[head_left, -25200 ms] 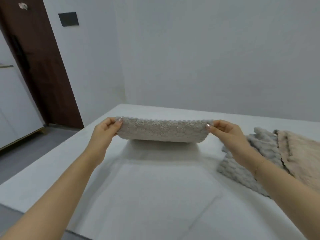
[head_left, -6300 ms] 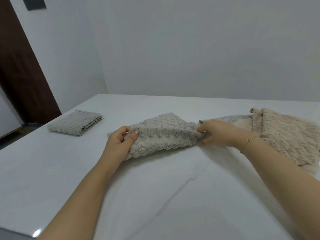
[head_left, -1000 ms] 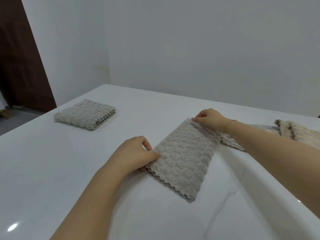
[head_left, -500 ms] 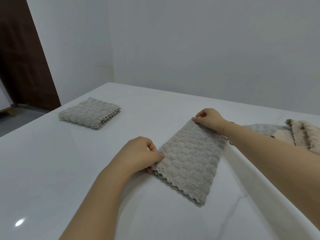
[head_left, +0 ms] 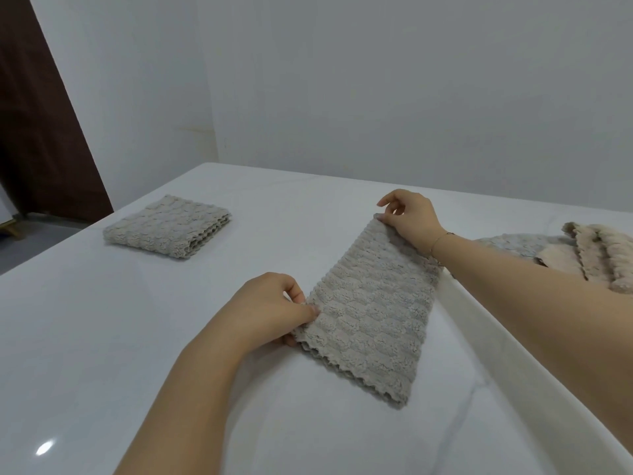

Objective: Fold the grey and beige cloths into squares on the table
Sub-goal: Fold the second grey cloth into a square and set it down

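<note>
A grey textured cloth lies on the white table as a long folded strip, running from near me toward the far side. My left hand pinches its near left corner between thumb and fingers. My right hand pinches the far corner, my forearm crossing the strip's right edge. A second grey cloth sits folded into a thick square at the far left.
At the right edge, a heap of unfolded cloths: one grey cloth with a beige cloth on top. Grey walls stand close behind the table. A dark brown door is at the left, with floor below it.
Over the last second the strip has stayed on the table with both hands holding the same corners. The view has shifted slightly left. Earlier I had set the first folded cloth at the left.
</note>
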A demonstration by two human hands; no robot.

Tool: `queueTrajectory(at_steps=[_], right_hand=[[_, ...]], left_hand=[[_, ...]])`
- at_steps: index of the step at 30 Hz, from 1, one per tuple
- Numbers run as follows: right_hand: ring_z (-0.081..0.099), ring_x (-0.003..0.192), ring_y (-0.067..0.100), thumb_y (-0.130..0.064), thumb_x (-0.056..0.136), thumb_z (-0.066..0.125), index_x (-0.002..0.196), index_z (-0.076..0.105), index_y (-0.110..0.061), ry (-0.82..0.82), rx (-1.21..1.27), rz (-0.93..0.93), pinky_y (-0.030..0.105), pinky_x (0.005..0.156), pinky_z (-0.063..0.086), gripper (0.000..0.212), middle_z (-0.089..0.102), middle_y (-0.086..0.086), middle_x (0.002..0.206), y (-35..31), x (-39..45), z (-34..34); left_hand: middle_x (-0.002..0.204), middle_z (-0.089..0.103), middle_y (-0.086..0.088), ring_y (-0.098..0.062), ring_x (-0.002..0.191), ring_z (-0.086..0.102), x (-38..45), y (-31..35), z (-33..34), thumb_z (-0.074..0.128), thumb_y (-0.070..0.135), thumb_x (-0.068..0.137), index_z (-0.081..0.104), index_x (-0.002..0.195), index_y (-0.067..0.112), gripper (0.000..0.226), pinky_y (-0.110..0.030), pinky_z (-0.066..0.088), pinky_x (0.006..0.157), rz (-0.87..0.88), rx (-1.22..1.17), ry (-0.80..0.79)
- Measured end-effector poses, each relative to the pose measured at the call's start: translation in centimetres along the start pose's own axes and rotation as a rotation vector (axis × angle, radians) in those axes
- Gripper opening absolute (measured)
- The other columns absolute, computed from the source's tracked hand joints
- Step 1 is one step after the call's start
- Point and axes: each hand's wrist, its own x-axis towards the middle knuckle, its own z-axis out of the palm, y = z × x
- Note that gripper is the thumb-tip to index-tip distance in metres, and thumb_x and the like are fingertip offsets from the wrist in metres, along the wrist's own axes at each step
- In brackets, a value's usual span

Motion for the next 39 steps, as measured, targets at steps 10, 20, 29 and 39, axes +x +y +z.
queueTrajectory(at_steps=[10, 20, 29, 39], right_hand=[[0.056, 0.088, 0.022, -0.019, 0.09, 0.061, 0.105, 0.063, -0.011, -0.09, -0.217, 0.06, 0.032, 0.08, 0.045, 0.018, 0.061, 0.004, 0.094, 0.2, 0.2, 1.9], [0.021, 0.143, 0.011, -0.043, 0.1, 0.033, 0.147, 0.034, -0.019, -0.558, -0.497, -0.302, 0.021, 0.113, 0.012, 0.052, 0.024, -0.003, 0.157, -3.1, -7.9, -1.6], [0.002, 0.146, 0.007, -0.051, 0.1, 0.02, 0.152, 0.008, -0.026, -0.607, -0.466, -0.219, 0.033, 0.12, -0.001, 0.059, 0.003, -0.007, 0.16, -2.0, -8.0, -0.9], [0.03, 0.139, 0.009, -0.055, 0.092, 0.031, 0.141, 0.044, -0.024, -0.421, -0.351, -0.455, 0.035, 0.116, 0.023, 0.059, 0.036, -0.006, 0.151, -3.1, -14.6, -4.5]], left_hand=[[0.046, 0.061, 0.01, -0.012, 0.048, 0.062, 0.2, -0.1, -0.1, 0.068, 0.023, 0.084, 0.052, 0.074, 0.016, 0.021, -0.026, 0.051, 0.061, 0.012, 0.028, -0.055], [0.068, 0.065, 0.005, -0.01, 0.054, 0.062, -0.1, 0.0, -0.1, 0.067, 0.029, 0.085, 0.05, 0.112, 0.027, 0.031, -0.028, 0.052, 0.069, 0.027, 0.047, -0.083], [0.059, 0.054, 0.008, -0.006, 0.049, 0.056, -0.3, -0.2, -0.9, 0.066, 0.026, 0.088, 0.057, 0.115, 0.023, 0.029, -0.022, 0.049, 0.052, 0.042, -0.098, -0.045], [0.084, 0.056, 0.005, -0.001, 0.049, 0.059, 0.0, 0.3, -0.5, 0.057, 0.044, 0.091, 0.05, 0.118, 0.018, 0.038, -0.016, 0.048, 0.05, -0.068, -0.271, 0.322]])
